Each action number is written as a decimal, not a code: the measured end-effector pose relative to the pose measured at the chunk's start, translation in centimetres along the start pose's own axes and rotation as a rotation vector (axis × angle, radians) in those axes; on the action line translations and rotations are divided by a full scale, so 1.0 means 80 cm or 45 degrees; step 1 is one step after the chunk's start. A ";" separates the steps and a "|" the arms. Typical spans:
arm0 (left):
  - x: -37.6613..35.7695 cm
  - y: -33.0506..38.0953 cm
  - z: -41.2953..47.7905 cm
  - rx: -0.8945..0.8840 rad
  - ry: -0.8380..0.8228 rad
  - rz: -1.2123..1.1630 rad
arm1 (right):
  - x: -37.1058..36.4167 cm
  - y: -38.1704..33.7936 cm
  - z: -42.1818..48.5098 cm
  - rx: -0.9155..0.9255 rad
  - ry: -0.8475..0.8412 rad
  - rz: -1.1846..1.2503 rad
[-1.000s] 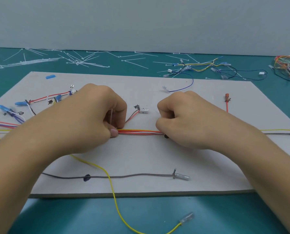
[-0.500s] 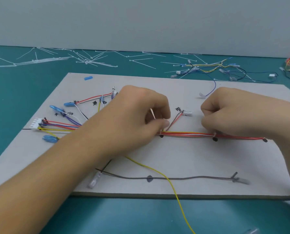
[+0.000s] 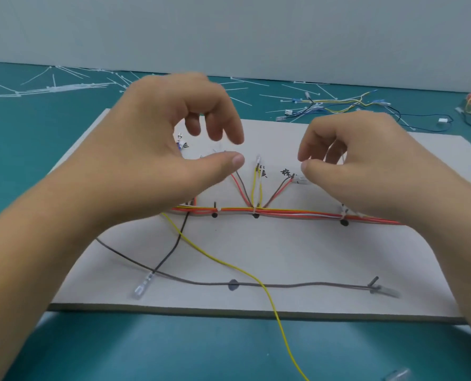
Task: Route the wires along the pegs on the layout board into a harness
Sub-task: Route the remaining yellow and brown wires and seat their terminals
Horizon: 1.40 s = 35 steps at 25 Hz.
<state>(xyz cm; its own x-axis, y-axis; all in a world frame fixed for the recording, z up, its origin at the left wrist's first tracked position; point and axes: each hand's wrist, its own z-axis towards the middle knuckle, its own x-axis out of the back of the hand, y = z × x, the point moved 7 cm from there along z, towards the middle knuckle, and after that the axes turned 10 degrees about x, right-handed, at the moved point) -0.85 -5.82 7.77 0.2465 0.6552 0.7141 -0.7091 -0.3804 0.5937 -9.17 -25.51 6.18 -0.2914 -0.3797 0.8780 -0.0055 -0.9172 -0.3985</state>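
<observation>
Red-orange wire bundle (image 3: 283, 213), yellow wire (image 3: 220, 261), grey board (image 3: 311, 257), teal table (image 3: 174, 350)

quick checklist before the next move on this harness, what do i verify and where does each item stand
1. Left hand free: ok, fingers loosely curled above the board, holding nothing.
2. Right hand free: cannot tell, thumb and fingertips nearly meet.
3. Wire bundle laid out: ok, runs straight across the layout board.
4. White ties on the bundle: ok, three show.
5. Yellow wire routed: not ok, it leaves the bundle and trails off the board's near edge.
</observation>
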 end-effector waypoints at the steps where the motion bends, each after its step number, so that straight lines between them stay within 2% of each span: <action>1: -0.002 0.006 -0.001 -0.038 -0.022 -0.016 | -0.001 0.000 0.001 0.011 0.007 0.005; 7: -0.047 0.022 -0.028 -0.249 -0.563 -0.141 | -0.004 -0.004 0.002 0.066 0.040 0.056; 10: -0.064 0.022 -0.043 -0.232 -0.694 -0.020 | -0.004 -0.001 0.004 0.065 0.052 0.070; 13: -0.086 0.024 -0.051 -0.207 -0.845 -0.060 | -0.005 0.001 0.004 0.070 0.050 0.065; 19: -0.089 0.027 -0.050 -0.097 -0.819 -0.043 | -0.008 0.002 0.004 0.055 0.022 0.073; 24: -0.090 0.039 -0.046 -0.129 -0.718 0.013 | -0.006 0.002 0.004 0.049 0.025 0.063; 29: -0.097 0.046 -0.049 -0.131 -0.751 0.014 | -0.007 0.001 0.003 0.052 0.005 0.062; 35: -0.071 0.032 -0.031 0.063 -0.493 -0.128 | 0.009 0.003 0.003 0.037 0.130 0.128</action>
<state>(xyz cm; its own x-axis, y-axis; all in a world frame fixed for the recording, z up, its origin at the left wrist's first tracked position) -5.68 -8.92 4.29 0.5505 0.4001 0.7327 -0.6382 -0.3642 0.6783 -9.13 -26.01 6.80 -0.3853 -0.4567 0.8019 0.0558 -0.8789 -0.4738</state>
